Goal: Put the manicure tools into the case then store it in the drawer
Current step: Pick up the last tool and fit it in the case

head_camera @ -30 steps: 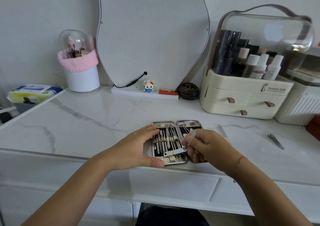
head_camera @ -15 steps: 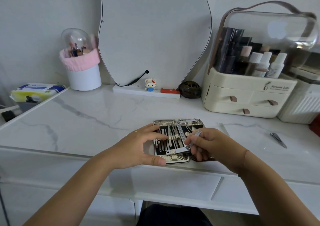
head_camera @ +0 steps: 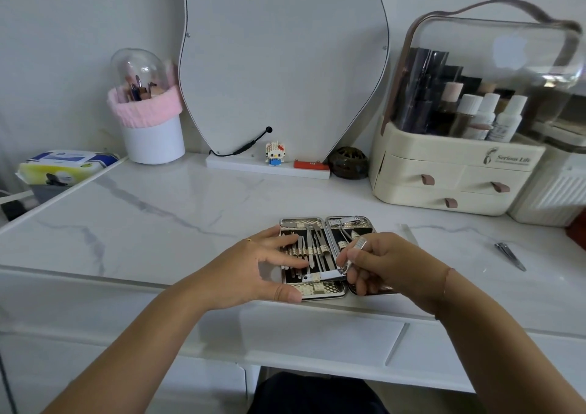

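**Status.** Case (head_camera: 320, 293) lies open flat on the marble top (head_camera: 158, 223), close to the front edge, above a drawer front (head_camera: 317, 334). L hand (head_camera: 253, 271): fingers straight, spread over the case's L half, thumb at the near rim. It steadies the case and grasps nothing. R hand (head_camera: 390, 264): thumb and fingers pinch a nail clipper (head_camera: 353, 253), tilted, lower end down by the hinge.

**Risks, biggest first (judgement).**
1. Case sits near the edge on a glossy top. A hard push while seating the clipper could slide it off, as the flat L hand is the only restraint.
2. Two items lie outside the case: a nipper (head_camera: 510, 256) well apart to the R, and a thin strip (head_camera: 410, 234) nearer (cannot tell if it is a file). Closing up before collecting them leaves the job incomplete.
3. If the clipper isn't tucked under its band, the lid may not shut and tools may spill on lifting.
4. Clipper tip could knock adjacent tools loose.
5. Target drawer unclear: vanity front or organiser drawers.

**Surface & room.** White top w/ grey veining, polished. Wavy mirror (head_camera: 279, 64) stands against the wall. Cream organiser (head_camera: 456, 172) w/ clear dome & three small drawers at back R. White brush pot (head_camera: 152, 140) w/ pink cuff at back L. Wipes pack (head_camera: 63, 166) at far L. Small block figurine (head_camera: 274, 153) on the mirror's base.
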